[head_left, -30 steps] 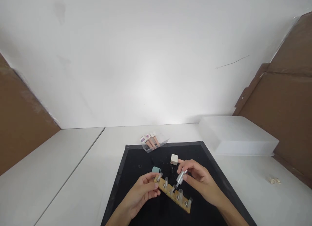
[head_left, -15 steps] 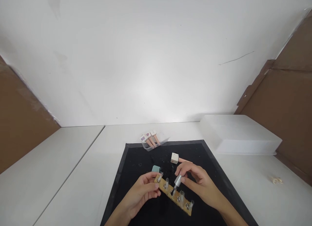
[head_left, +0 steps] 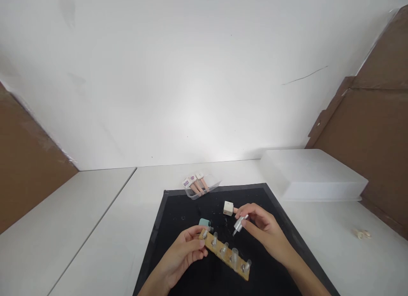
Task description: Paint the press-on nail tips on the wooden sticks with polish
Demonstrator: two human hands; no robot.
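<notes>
My left hand (head_left: 186, 251) pinches the upper left end of a yellowish strip (head_left: 217, 252). Several clear nail tips (head_left: 234, 256) stand on it over round metallic spots. Between the thumb and fingers of my right hand (head_left: 263, 230) is a silver-capped nail polish brush (head_left: 240, 224). It points down and left, above the mat and apart from the strip. A small teal block-like thing (head_left: 204, 222) sits just behind my left fingers, partly hidden. Behind my right hand lies a white, square-bodied bottle (head_left: 228, 208) with a long pinkish cap, mostly covered by the fingers.
A black mat (head_left: 183, 206) lies on the white table (head_left: 105, 211). At its far edge a clear tray (head_left: 215, 182) holds several pink-capped white bottles (head_left: 195, 183). A white plastic box (head_left: 321, 177) stands at the right, with small cream-coloured pieces (head_left: 361, 233) nearer me.
My right hand has lifted the brush off the middle nail tip and drawn it up and to the right. The strip in my left hand has shifted slightly left.
</notes>
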